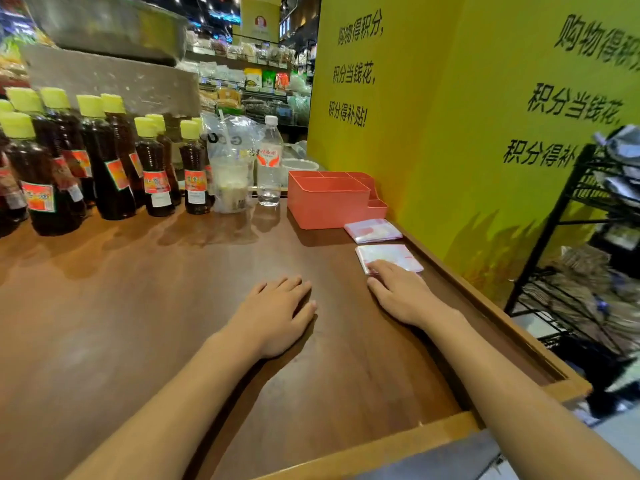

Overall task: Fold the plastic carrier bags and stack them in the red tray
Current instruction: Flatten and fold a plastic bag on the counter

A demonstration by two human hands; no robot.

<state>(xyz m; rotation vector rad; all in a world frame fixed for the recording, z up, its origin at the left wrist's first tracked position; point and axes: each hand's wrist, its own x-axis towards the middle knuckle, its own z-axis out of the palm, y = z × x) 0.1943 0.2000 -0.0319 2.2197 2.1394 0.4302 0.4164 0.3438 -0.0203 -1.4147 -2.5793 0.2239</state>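
**shelfwatcher:** Bottles (114, 161) crowd the whole back left of the wooden counter (145, 306) — dark sauce, yellow caps. I count about ten, though the ones at the left edge overlap too much to be sure. Right of them stands one bagged drink cup (231, 174) with a straw, then one clear water bottle (269, 161), with a clear plastic tub (300, 165) behind it.

**aisle9:** And the bags?

**shelfwatcher:** Two folded carrier bags, both on the counter by the yellow wall (433, 133). The far folded bag (373, 230) lies just beside the red tray (329, 202), at its near right corner. The near folded bag (389, 258) sits apart from it, closer to the person.

**aisle9:** Hands?

**shelfwatcher:** Right hand (401, 292) lies flat, fingers straight and close together, fingertips resting on the near bag's front edge — no pinching. Left hand (277, 310) is palm-down on bare wood, fingers relaxed and together, touching no bag.

**aisle9:** Anything in the tray?

**shelfwatcher:** Can't tell from this angle. One black wire rack (568, 237) stands off the counter's right side.
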